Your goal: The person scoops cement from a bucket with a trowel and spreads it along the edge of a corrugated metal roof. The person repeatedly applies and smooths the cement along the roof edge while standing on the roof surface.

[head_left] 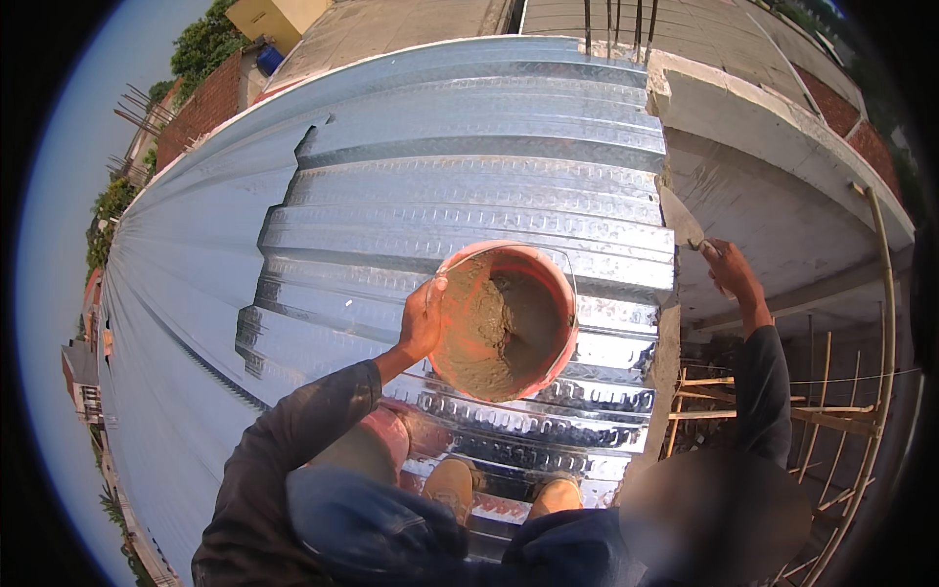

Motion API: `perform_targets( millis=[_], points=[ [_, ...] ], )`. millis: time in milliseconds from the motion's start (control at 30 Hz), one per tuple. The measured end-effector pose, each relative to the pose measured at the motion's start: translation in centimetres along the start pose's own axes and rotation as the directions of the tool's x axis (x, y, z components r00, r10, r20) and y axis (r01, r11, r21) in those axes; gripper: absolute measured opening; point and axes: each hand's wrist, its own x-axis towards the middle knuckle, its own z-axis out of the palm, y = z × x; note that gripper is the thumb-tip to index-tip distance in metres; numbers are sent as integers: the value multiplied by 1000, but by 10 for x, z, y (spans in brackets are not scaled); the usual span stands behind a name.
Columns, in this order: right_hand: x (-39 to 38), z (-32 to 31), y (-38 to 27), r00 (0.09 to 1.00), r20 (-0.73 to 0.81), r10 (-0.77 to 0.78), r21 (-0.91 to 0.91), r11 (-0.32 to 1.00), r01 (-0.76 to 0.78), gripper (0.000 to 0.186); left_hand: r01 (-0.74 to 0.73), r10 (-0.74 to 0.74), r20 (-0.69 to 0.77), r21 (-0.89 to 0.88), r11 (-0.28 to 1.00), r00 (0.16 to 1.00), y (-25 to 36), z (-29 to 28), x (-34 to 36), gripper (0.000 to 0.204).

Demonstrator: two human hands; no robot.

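My left hand [423,318] is closed on the left rim of an orange-red bucket [533,259], its thumb over the edge. Wet grey-brown mortar [509,328] lies inside, smeared up the walls, and a thin wire handle runs along the rim. Out to the right, my right hand [734,272] grips the handle of a pointed trowel [679,213]. The trowel's blade is at the right edge of the ribbed metal sheets [460,186], beside the rough concrete edge [665,377]; whether it touches either I cannot tell.
Both my shoes [452,486] stand on the metal. Another reddish bucket [393,435] is partly hidden by my left arm. Right of the edge is a drop with bamboo poles [888,293]. Rebar [616,29] sticks up at the far end. A blurred round shape [719,514] covers the lower right.
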Motion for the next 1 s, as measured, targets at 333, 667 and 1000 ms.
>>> perform_targets(
  millis=[333, 667, 1000],
  points=[
    [-45, -5, 18, 989, 98, 108, -60, 993, -103, 43, -5, 12, 62, -119, 993, 998, 11, 5, -4, 59],
    [-133, 24, 19, 977, 123, 174, -12, 985, -174, 40, 20, -8, 84, -147, 989, 996, 22, -1, -9, 55],
    [-165, 13, 20, 947, -21, 319, 426, 860, -281, 50, -39, 44, 67, -68, 997, 997, 12, -1, -13, 55]
  ],
)
